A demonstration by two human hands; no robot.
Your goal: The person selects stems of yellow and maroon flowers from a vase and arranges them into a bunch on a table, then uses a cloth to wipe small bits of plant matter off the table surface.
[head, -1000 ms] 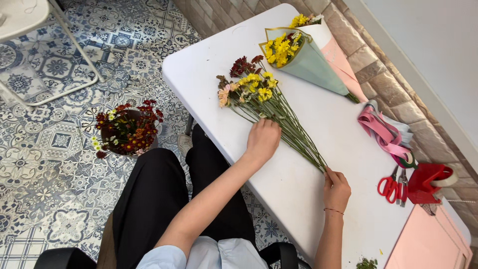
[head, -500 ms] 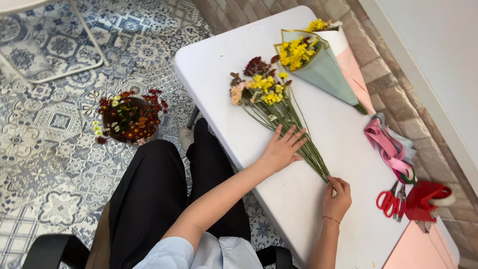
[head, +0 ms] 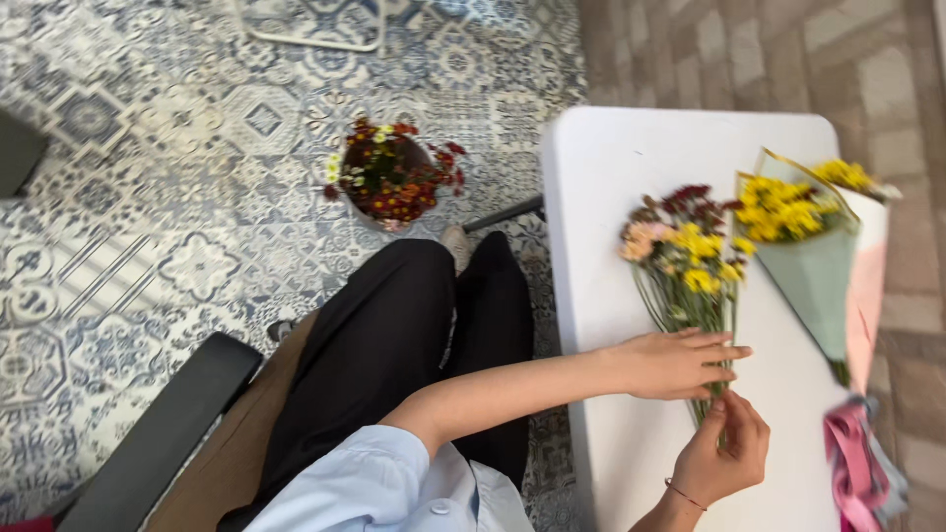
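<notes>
We list the loose bouquet (head: 687, 258) with its lower stems hidden under the left hand (head: 675, 363) and inside the right hand (head: 724, 455). The pink ribbon (head: 849, 467) and white table (head: 631, 197) are cut off by the lower edge. We cannot tell individual blooms in the blurred floor bucket (head: 389, 182).

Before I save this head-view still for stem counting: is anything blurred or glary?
Head view: motion blur softens the loose bouquet, the wrapped bouquet and both hands; the white table looks bright, with no hard glare; individual stems cannot be counted.
</notes>
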